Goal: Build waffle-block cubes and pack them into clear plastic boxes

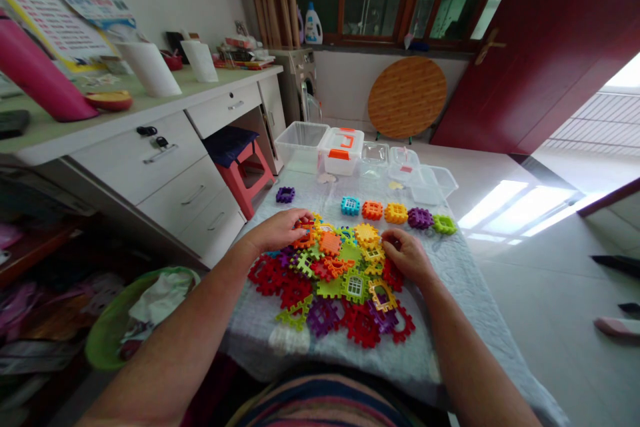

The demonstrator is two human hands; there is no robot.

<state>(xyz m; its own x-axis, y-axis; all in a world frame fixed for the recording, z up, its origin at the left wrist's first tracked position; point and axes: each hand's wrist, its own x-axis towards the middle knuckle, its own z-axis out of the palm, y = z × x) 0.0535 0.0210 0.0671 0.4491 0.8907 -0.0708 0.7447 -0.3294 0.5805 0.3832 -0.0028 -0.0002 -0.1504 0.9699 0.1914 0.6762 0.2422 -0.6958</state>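
Observation:
A heap of colourful toothed plastic building tiles (350,250) lies on the cloth-covered table. At its far left side my left hand (286,228) has its fingers closed around the edge of an orange tile (304,236). My right hand (407,256) rests at the heap's right side, fingers loosely curved and apart, beside a red tile (393,275); no tile shows in it. Beyond the heap stands a row of tile stacks: blue (351,205), orange (372,210), yellow (396,213), purple (420,217) and green (445,224). A purple tile stack (285,195) sits apart at the left.
Along the table's far end are a clear open bin (303,140), a lidded box with orange latches (341,153) and several clear containers (374,155). A white desk (165,153) and a pink stool (247,170) stand left. A green basket (97,340) is at lower left.

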